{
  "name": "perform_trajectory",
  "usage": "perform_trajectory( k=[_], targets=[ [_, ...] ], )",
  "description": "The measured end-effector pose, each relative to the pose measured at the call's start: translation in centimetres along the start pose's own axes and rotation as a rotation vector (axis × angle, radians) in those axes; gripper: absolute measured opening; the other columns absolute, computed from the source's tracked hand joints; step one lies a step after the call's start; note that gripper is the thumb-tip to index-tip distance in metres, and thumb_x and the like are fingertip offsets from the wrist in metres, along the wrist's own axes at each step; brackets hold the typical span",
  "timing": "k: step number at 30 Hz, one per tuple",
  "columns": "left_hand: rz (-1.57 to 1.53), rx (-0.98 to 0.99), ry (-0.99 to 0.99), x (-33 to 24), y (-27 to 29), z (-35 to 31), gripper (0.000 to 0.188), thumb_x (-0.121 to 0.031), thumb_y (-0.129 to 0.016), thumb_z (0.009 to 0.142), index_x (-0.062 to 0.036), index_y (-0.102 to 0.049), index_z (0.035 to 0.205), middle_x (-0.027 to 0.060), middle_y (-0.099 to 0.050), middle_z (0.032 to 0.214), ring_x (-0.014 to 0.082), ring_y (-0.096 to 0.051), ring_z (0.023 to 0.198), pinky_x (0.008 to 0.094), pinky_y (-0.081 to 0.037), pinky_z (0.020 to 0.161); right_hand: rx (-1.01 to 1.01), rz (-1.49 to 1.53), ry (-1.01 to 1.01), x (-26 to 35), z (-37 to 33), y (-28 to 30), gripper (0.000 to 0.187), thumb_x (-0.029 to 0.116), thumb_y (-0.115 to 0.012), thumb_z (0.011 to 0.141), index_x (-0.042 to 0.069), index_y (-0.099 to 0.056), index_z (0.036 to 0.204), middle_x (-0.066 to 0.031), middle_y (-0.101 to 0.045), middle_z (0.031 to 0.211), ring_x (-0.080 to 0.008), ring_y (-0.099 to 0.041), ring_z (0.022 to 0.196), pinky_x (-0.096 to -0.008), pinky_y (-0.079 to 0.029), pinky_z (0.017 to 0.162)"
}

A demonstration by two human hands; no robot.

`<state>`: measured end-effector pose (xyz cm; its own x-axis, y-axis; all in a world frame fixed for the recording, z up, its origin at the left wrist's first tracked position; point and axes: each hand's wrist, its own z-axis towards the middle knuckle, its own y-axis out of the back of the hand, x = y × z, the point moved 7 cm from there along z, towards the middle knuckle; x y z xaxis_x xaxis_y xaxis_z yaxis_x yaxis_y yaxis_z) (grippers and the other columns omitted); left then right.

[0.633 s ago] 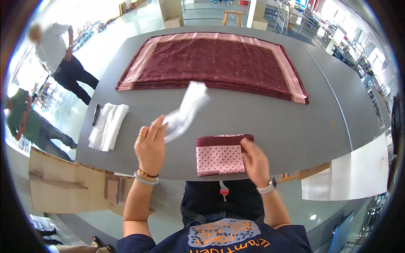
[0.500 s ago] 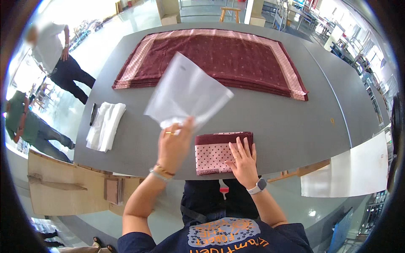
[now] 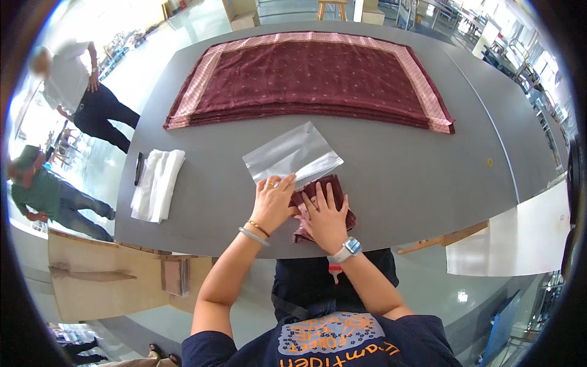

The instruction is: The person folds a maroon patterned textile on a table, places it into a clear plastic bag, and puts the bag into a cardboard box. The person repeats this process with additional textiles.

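A clear plastic bag (image 3: 295,151) lies on the grey table, its near edge pinched in the bent fingers of my left hand (image 3: 272,205). Right beside it, a small folded cloth (image 3: 335,183), maroon and pink with dots, sits rumpled and askew close to the table's front edge. Spread fingers of my right hand (image 3: 327,223) press on top of this cloth and cover much of it. The cloth's upper left corner meets the bag's near edge; whether any of it is inside the bag, I cannot tell.
Across the far side of the grey table (image 3: 416,177) lies a flat stack of large maroon cloths (image 3: 306,73) with pink borders. At the left rest a pile of white plastic bags (image 3: 158,185) and a black pen (image 3: 139,168). Two people (image 3: 79,85) stand beyond the left edge.
My left hand has lowered the bag from the air to the table beside the cloth. The small folded cloth has been turned and bunched under my right hand.
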<state>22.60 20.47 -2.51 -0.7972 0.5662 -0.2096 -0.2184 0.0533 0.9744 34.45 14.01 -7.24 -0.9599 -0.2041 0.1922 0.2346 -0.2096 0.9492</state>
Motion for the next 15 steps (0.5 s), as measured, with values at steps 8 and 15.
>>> perform_trajectory(
  k=[8,15],
  targets=[
    [-0.289,-0.017,0.015,1.1,-1.6,-1.9,0.025,-0.022,-0.062,0.097,-0.0034,-0.074,0.108,0.0124,-0.074,0.106,0.0309,-0.065,0.103,0.0364,-0.051,0.099,-0.044,0.568,0.066,-8.2,-6.0,5.7,0.049,0.013,-0.064,0.091,0.007,-0.062,0.140,-0.0177,-0.056,0.147,-0.0325,-0.058,0.126,-0.0442,-0.044,0.101],
    [-0.218,-0.241,-0.048,-6.2,-0.9,-4.3,0.038,-0.007,-0.062,0.087,-0.0029,-0.067,0.124,0.0069,-0.062,0.135,0.0273,-0.058,0.118,0.0378,-0.049,0.101,-0.110,0.431,0.337,-2.8,-7.0,10.1,0.046,0.018,-0.066,0.092,0.010,-0.067,0.137,-0.0184,-0.051,0.153,-0.0310,-0.051,0.139,-0.0446,-0.039,0.108]
  ],
)
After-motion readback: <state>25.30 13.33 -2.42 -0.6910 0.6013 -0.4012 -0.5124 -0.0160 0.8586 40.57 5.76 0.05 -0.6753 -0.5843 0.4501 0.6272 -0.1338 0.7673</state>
